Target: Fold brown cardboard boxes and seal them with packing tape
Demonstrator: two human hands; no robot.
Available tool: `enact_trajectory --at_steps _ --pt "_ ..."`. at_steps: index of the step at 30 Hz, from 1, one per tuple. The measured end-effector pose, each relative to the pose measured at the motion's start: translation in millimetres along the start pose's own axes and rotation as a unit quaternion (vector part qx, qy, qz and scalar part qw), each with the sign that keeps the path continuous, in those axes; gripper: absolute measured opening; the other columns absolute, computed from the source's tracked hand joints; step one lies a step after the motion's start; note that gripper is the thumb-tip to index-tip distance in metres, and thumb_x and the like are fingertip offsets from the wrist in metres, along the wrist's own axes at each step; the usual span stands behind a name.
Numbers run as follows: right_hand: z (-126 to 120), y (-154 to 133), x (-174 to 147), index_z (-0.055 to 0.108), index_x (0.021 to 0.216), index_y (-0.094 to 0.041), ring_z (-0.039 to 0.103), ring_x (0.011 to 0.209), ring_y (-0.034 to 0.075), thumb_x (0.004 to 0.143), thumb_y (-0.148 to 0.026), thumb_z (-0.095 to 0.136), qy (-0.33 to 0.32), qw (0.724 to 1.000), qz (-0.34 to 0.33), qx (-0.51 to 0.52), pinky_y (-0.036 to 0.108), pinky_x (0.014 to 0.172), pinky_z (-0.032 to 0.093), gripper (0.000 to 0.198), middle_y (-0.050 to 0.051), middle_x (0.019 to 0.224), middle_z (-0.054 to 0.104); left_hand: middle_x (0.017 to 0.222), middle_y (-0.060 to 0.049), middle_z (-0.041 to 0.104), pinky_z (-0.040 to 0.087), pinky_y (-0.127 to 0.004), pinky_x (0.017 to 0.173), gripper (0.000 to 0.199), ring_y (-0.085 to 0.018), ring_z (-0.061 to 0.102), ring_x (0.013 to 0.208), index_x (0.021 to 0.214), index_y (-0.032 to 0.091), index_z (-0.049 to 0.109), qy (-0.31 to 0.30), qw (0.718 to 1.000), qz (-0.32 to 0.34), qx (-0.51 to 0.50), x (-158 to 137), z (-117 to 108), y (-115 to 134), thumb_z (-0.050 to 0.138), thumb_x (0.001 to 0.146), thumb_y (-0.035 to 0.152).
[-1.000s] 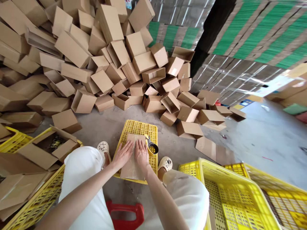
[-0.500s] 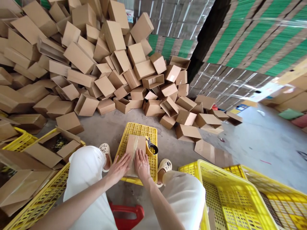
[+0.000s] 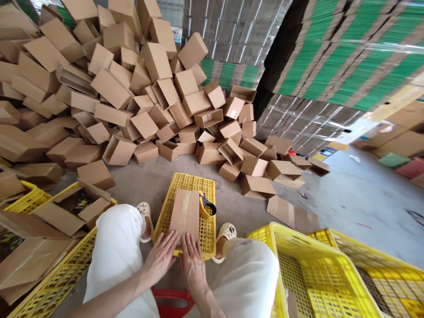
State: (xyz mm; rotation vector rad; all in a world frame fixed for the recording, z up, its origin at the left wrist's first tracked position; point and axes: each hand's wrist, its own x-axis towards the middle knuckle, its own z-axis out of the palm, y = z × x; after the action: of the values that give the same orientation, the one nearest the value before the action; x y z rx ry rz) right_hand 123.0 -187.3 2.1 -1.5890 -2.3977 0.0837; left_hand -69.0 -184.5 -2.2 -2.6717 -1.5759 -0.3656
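A closed cardboard box (image 3: pixel 185 212) with shiny tape along its top lies on an upturned yellow crate (image 3: pixel 209 238) between my feet. At the box's near end, my left hand (image 3: pixel 162 251) rests with its fingers stretched out on the edge. Beside it my right hand (image 3: pixel 192 263) lies flat, its fingertips on the same end of the box. Both hands are open and hold nothing. Against the box's right side stands a yellow and black tape dispenser (image 3: pixel 207 207).
A big heap of cardboard boxes (image 3: pixel 145 126) covers the floor ahead. Yellow crates (image 3: pixel 308 265) stand at my right. On my left, another yellow crate (image 3: pixel 62 274) holds open boxes. Strapped stacks of flat cardboard (image 3: pixel 331 57) rise behind. Something red (image 3: pixel 172 302) is below me.
Both hands have slid back toward me along the box, from its middle to its near end. More of the taped top now shows. The view has tilted slightly.
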Motion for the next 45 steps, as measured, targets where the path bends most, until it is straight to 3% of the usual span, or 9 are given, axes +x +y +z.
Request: enact_trajectory --at_steps 4,8,14,18,22,28,38,45 --pt "-1 2 -4 0.047 0.161 -0.021 0.047 0.152 0.026 0.101 -0.019 0.051 0.001 1.0 0.001 0.01 0.045 0.126 0.038 0.059 0.009 0.162 0.05 0.17 -0.008 0.041 0.042 -0.051 0.124 0.065 -0.026 0.04 0.157 0.167 0.021 0.033 0.011 1.0 0.01 0.001 4 0 -1 0.046 0.103 0.022" --pt "-1 11 16 0.054 0.156 -0.023 0.05 0.15 0.026 0.103 -0.017 0.048 0.0 1.0 0.01 0.011 0.048 0.127 0.036 0.054 0.01 0.159 0.055 0.17 -0.007 0.041 0.041 -0.051 0.125 0.059 -0.025 0.039 0.157 0.166 0.022 0.035 0.005 1.0 0.002 -0.002 25 5 -9 0.039 0.108 0.025" --pt "-4 33 83 0.051 0.158 -0.018 0.044 0.154 0.028 0.108 -0.023 0.04 -0.036 0.998 0.036 0.021 0.053 0.128 0.031 0.051 0.013 0.162 0.05 0.171 -0.01 0.039 0.039 -0.058 0.124 0.059 -0.028 0.035 0.159 0.167 0.024 0.034 -0.011 0.998 -0.059 -0.028 96 18 -30 0.035 0.108 0.023" --pt "-12 45 136 0.044 0.162 -0.013 0.037 0.158 0.029 0.104 -0.016 0.041 -0.064 0.997 0.043 0.013 0.054 0.129 0.026 0.058 0.016 0.166 0.044 0.169 -0.011 0.042 0.035 -0.061 0.126 0.058 -0.029 0.037 0.159 0.165 0.025 0.039 -0.03 0.994 -0.089 -0.056 147 22 -47 0.035 0.107 0.025" --pt "-16 48 163 0.043 0.162 -0.01 0.037 0.158 0.03 0.104 -0.014 0.036 -0.076 0.994 0.076 0.012 0.053 0.129 0.027 0.058 0.017 0.167 0.042 0.171 -0.013 0.039 0.035 -0.064 0.124 0.059 -0.032 0.036 0.159 0.164 0.021 0.041 -0.043 0.991 -0.114 -0.062 173 25 -54 0.035 0.106 0.021" --pt "-8 38 150 0.038 0.164 -0.012 0.031 0.16 0.03 0.103 -0.013 0.036 -0.059 0.995 0.083 0.013 0.052 0.129 0.03 0.061 0.016 0.17 0.036 0.172 -0.013 0.035 0.038 -0.064 0.123 0.058 -0.032 0.033 0.16 0.165 0.018 0.037 -0.046 0.988 -0.132 -0.061 165 21 -49 0.03 0.108 0.024" --pt "16 20 73 0.037 0.165 -0.015 0.028 0.162 0.027 0.1 -0.01 0.036 0.004 0.998 0.061 0.017 0.053 0.129 0.03 0.066 0.013 0.171 0.036 0.174 -0.01 0.03 0.04 -0.057 0.124 0.061 -0.028 0.03 0.162 0.17 0.023 0.026 -0.029 0.993 -0.094 -0.06 106 20 -22 0.029 0.109 0.023" --pt "-1 13 55 0.048 0.159 -0.015 0.039 0.157 0.028 0.096 -0.008 0.04 -0.013 0.995 0.073 0.065 0.053 0.127 0.036 0.064 0.015 0.166 0.044 0.174 -0.009 0.032 0.04 -0.058 0.124 0.059 -0.028 0.032 0.161 0.169 0.024 0.029 -0.022 0.992 -0.116 -0.046 88 19 -1 0.028 0.109 0.022"
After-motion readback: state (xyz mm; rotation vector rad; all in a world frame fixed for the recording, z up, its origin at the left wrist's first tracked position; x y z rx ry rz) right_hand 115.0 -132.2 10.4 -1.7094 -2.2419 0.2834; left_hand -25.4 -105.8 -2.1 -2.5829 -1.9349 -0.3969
